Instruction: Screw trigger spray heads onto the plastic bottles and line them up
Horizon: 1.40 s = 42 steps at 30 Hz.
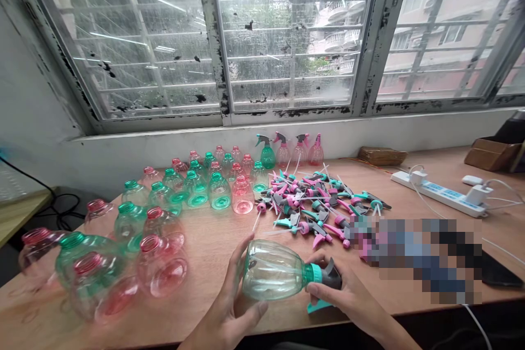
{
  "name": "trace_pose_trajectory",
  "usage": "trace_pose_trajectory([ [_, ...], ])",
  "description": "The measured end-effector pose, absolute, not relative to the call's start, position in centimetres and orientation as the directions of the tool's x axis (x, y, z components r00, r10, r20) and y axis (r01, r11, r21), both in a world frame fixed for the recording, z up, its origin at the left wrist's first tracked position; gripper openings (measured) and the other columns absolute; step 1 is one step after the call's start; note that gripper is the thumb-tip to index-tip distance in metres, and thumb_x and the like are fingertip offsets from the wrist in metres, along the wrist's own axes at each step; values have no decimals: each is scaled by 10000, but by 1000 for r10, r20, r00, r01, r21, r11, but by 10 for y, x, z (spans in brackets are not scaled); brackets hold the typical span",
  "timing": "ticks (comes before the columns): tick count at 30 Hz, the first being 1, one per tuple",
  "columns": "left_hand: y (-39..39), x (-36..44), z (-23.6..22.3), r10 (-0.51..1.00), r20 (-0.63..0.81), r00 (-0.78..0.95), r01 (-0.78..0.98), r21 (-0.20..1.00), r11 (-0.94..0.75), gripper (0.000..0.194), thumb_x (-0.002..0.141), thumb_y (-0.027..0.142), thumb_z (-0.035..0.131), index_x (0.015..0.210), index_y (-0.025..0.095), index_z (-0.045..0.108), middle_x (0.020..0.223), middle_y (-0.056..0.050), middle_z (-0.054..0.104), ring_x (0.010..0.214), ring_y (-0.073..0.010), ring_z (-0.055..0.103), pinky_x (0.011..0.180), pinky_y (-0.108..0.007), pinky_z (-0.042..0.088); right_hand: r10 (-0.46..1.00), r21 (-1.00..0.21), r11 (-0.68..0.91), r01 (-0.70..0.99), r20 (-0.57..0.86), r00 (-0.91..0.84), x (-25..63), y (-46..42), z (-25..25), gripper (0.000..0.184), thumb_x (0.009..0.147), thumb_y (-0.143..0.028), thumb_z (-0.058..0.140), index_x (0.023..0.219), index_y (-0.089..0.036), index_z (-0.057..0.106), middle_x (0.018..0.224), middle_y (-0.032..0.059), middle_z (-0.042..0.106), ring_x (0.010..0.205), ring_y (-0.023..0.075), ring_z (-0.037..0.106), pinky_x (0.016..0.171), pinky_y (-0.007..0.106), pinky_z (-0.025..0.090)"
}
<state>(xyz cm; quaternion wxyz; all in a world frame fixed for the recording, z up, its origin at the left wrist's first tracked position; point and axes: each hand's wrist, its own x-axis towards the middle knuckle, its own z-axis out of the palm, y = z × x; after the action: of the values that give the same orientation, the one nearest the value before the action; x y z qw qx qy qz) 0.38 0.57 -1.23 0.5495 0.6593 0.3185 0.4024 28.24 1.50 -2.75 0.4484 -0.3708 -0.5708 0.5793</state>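
A clear green spray bottle [274, 270] lies sideways between my two hands, above the near edge of the table. My left hand [233, 298] is wrapped round its base end. At the neck, my right hand [342, 290] grips the teal collar and dark grey spray head [330, 274]; the teal trigger [319, 307] points down beneath the fingers. The head sits against the bottle's neck, though how tightly it is screwed on I cannot tell. Just beyond lies a heap of loose pink, teal and grey spray heads [315, 197] with thin white tubes.
Several open pink and green bottles [197, 188] stand across the left side and back. Assembled spray bottles [283, 153] line the wall. To the right are a white power strip [438, 194] with cables, a brown packet [381, 155] and a cardboard box [494, 152]. One right-hand patch is blurred.
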Motion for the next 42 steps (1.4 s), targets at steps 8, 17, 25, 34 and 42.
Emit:
trace_pose_trajectory([
  [8,9,0,-18,873,182,452,31,975,-220,854,975,380,649,1625,423,97,1756,12,60,1618,-339,-27,1311,-552,40,949,-995,66,-80,87,-304,282,14,-26,394,860,-470,814,1058,-185,627,726,-15,715,706,213,701,724,353,565],
  [17,7,5,-16,896,221,386,4,970,-242,848,912,426,720,1592,417,214,1739,-9,92,1605,-370,71,1305,-570,35,951,-995,61,-77,81,-297,282,13,-27,417,845,-504,819,1059,-198,633,728,-9,727,714,233,716,740,378,568],
  [25,7,8,-15,896,220,386,-48,975,-219,854,907,397,731,1590,387,219,1737,-39,100,1600,-381,96,1302,-541,124,950,-993,64,-95,90,-298,282,14,-30,428,857,-508,814,1081,-200,620,710,-16,733,697,223,707,731,366,560],
  [34,6,11,-16,901,255,351,-38,965,-259,818,885,375,753,1554,383,281,1736,-32,80,1601,-375,100,1292,-506,216,953,-994,53,-100,81,-291,282,14,-31,426,853,-495,820,1089,-198,625,712,-16,733,700,226,717,737,376,568],
  [42,8,6,-18,872,284,399,11,949,-314,807,907,348,733,1534,394,227,1731,-74,76,1597,-373,107,1294,-583,132,954,-994,63,-90,86,-287,282,14,-29,434,848,-507,815,1089,-206,618,707,-17,727,692,231,719,725,385,580],
])
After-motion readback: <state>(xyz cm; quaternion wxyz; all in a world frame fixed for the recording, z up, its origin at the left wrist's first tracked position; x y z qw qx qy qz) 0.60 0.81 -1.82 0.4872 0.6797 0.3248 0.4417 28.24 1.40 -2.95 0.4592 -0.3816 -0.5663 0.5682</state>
